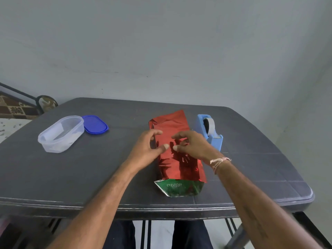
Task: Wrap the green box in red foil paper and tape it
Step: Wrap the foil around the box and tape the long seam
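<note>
**Pin the seam, then reach for tape**

The clear container and blue lid sit near the tabletop's far left corner, out of your way. Your left hand and right hand meet over the red foil, thumbs pressing it, fingers arched apart and clamped on nothing visible. Keep the left thumb on the overlap and pull it snug. Free only the right hand for the tape dispenser just beside the parcel. The foil is shiny and creased, lying mid-tabletop. The green box pokes out bare towards the near edge.
</note>
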Demonstrator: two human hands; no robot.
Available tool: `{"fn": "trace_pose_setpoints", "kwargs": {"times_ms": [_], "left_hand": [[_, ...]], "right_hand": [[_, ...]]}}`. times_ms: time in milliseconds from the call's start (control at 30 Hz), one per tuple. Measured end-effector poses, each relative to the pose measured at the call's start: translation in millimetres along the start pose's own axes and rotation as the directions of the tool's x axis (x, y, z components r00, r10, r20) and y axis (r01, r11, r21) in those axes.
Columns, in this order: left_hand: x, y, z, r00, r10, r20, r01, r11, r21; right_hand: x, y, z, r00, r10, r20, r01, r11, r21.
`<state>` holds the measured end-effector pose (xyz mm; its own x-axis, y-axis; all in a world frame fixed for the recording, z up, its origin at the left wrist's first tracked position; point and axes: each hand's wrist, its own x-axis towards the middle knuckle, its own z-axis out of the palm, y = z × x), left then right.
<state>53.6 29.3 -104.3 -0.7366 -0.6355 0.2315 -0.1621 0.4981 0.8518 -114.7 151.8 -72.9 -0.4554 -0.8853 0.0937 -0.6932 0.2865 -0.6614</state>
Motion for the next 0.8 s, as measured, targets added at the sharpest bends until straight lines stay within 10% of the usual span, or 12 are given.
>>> {"fn": "trace_pose_setpoints", "kwargs": {"times_ms": [200,800], "left_hand": [[-93.4,-16.3,22.2,0.987,-0.098,-0.126,0.061,0.96,-0.273],[-127.8,-5.7,68.8,0.84,-0.005,-0.543,-0.052,0.995,-0.088]], "right_hand": [[0.5,-4.2,-2.1,0.999,-0.031,0.031,0.034,0.995,-0.091],[0.9,-6.9,4.3,0.998,-0.057,-0.002,0.056,0.983,-0.174]]}}
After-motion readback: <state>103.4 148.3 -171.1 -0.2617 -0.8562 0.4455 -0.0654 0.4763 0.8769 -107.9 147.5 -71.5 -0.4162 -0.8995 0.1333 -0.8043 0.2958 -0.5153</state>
